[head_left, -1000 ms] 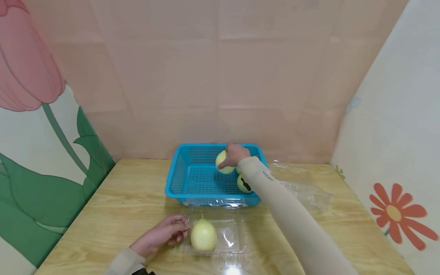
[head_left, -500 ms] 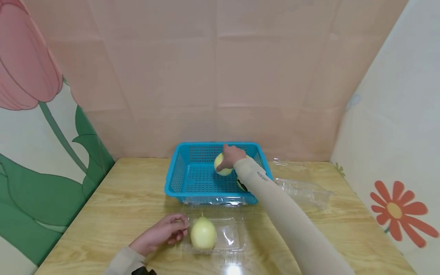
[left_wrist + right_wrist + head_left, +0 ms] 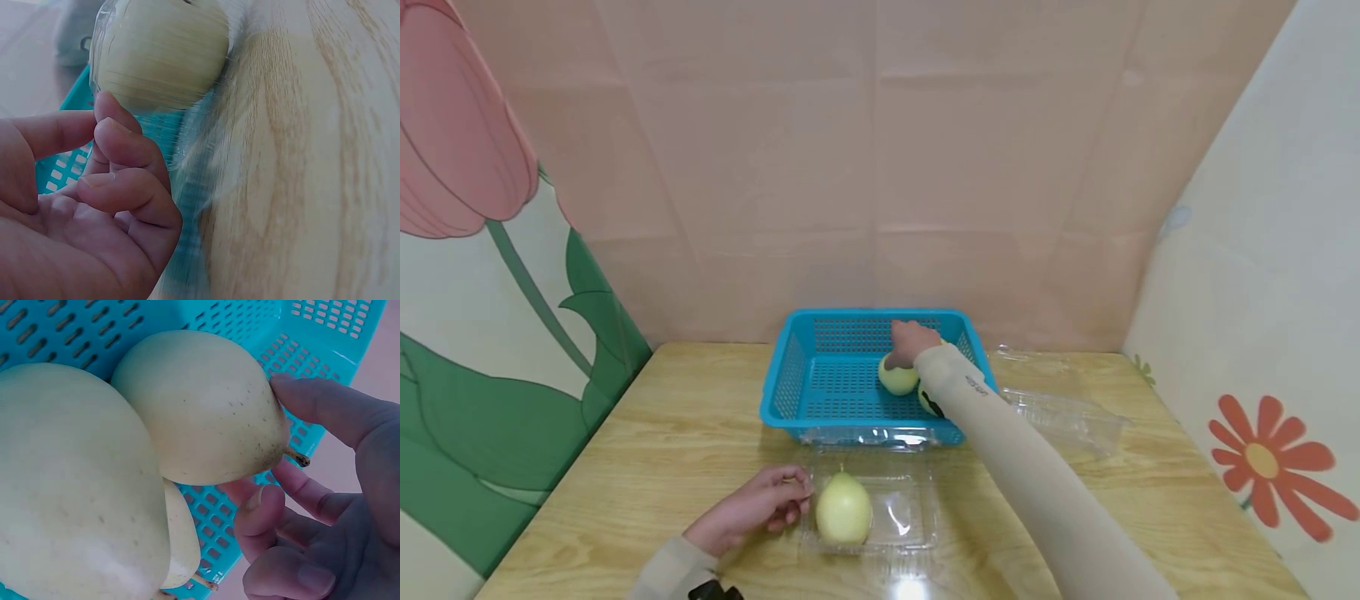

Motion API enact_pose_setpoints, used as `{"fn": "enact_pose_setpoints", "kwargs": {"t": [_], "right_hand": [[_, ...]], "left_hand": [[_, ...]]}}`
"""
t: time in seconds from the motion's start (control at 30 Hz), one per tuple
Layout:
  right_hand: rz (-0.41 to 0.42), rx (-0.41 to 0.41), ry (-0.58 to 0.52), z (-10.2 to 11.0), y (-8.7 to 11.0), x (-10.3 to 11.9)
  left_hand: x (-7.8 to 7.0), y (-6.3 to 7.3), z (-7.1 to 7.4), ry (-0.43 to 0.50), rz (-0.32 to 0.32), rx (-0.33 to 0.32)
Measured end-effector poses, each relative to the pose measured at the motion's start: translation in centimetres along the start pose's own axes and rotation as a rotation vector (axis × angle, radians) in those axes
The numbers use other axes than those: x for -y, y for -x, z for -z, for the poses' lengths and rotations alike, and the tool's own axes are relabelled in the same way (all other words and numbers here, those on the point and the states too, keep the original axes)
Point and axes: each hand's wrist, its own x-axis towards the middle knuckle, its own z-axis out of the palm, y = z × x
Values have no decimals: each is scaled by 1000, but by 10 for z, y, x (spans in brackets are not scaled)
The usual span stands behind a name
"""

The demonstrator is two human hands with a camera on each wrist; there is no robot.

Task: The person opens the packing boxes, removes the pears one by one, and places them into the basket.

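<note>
Inside the blue plastic basket [image 3: 772, 375], my right hand [image 3: 916, 340] holds a pale yellow pear [image 3: 897, 380] low down. The right wrist view shows its thumb on the stem end of that pear [image 3: 200, 406] and fingers curled beneath. More pears lie close by, one large pear [image 3: 75, 487] filling the left of that view; my sleeve partly covers another pear [image 3: 929, 400] in the head view. My left hand [image 3: 748, 510] pinches the left edge of a clear plastic container [image 3: 898, 512]. One upright pear [image 3: 844, 510] occupies its left half.
Clear plastic packaging [image 3: 1067, 421] lies on the wooden table [image 3: 685, 417] right of the basket. The container's raised lid leans by the basket's front. A pink-covered wall [image 3: 880, 167] stands behind, with flower-printed panels at both sides.
My right hand and its pear have moved down in the basket and slightly right, nearer the other pears. The left hand stays at the container edge.
</note>
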Motion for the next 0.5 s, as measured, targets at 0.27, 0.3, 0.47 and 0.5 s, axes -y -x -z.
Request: {"fn": "enact_pose_setpoints", "kwargs": {"t": [0.27,0.3,0.47,0.5], "right_hand": [[70,-7,-101,16,11,-12],[85,-8,-113,18,13,-13],[170,-30,-199,35,36,-12],[186,-42,-207,38,43,-11]], "left_hand": [[0,-1,-2,8,-13,2],[0,-1,-2,9,-14,1],[1,-2,-1,6,-18,1],[2,-2,-1,6,-17,2]]}}
